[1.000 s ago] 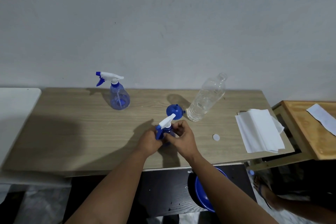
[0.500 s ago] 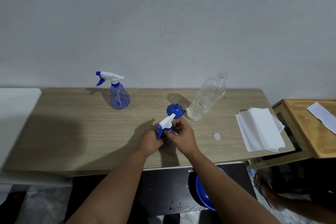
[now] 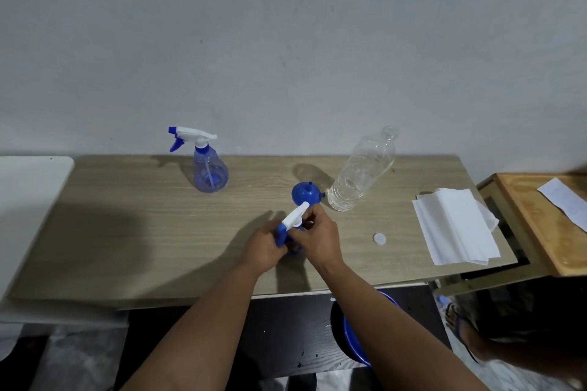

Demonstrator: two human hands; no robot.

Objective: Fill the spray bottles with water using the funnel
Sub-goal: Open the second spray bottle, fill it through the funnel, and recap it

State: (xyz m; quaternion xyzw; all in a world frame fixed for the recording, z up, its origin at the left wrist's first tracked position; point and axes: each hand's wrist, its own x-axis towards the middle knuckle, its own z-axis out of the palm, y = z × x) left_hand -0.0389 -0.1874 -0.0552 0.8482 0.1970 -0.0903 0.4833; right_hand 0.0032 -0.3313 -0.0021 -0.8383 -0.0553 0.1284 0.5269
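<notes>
A small blue spray bottle with a white and blue trigger head [image 3: 293, 219] stands near the front middle of the wooden table [image 3: 133, 231]. My left hand [image 3: 263, 247] wraps its body, mostly hiding it. My right hand [image 3: 319, 239] pinches the neck under the spray head. Just behind them the blue funnel [image 3: 306, 194] rests wide end down. A second blue spray bottle [image 3: 208, 168] with its head on stands at the back left. A clear plastic water bottle [image 3: 362, 173], uncapped and nearly drained, stands at the back right.
A white bottle cap [image 3: 379, 238] lies on the table to the right of my hands. A stack of white paper towels [image 3: 454, 228] sits at the right end. A blue basin [image 3: 352, 340] is on the floor under the front edge. A wooden side table [image 3: 549, 225] stands at the right.
My hands stay on the near spray bottle; the right fingers have shifted slightly around the neck and the spray head has turned a little.
</notes>
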